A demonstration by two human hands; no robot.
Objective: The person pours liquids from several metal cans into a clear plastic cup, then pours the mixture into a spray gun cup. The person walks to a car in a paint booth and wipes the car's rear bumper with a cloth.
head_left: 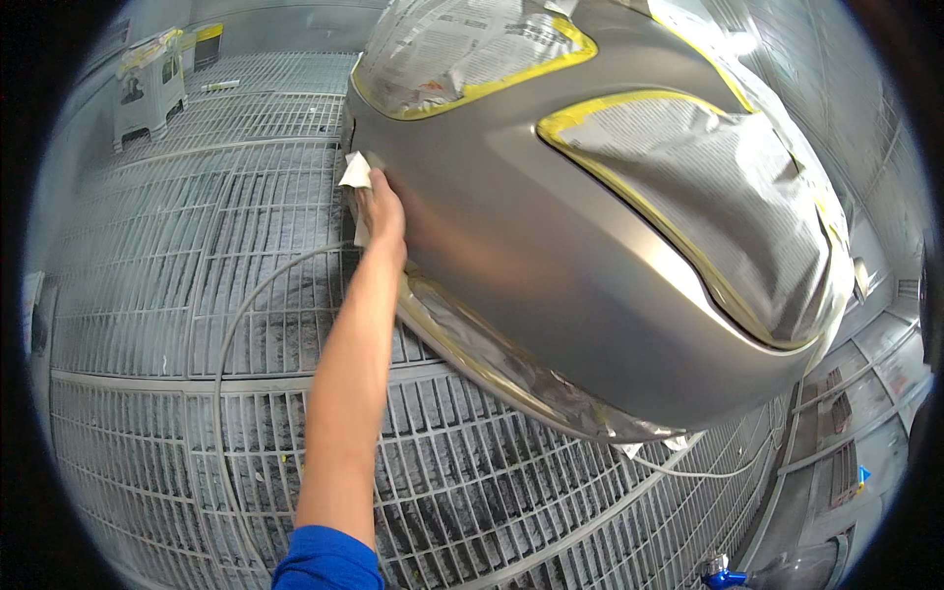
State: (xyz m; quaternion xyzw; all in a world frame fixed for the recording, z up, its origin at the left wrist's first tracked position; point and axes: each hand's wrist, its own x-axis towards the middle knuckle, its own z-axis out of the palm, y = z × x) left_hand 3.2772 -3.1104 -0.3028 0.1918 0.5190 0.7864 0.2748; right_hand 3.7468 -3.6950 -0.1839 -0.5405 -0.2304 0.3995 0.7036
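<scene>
A white cloth (pixel 355 175) is being held by the left hand (pixel 382 211) against the grey masked bumper (pixel 511 246); no right hand is being shown.

One hand (pixel 382 211) is in view, on one bare forearm (pixel 349 383) with one blue sleeve (pixel 326 562). It holds one white cloth (pixel 355 173). There is one grey car bumper (pixel 531 246), and on it two patches of paper (pixel 462 44) (pixel 708 197), each edged with yellow tape. One thin hose (pixel 228 339) loops over the one grated floor (pixel 147 295). One paper-wrapped stand (pixel 149 87) is far back.
</scene>
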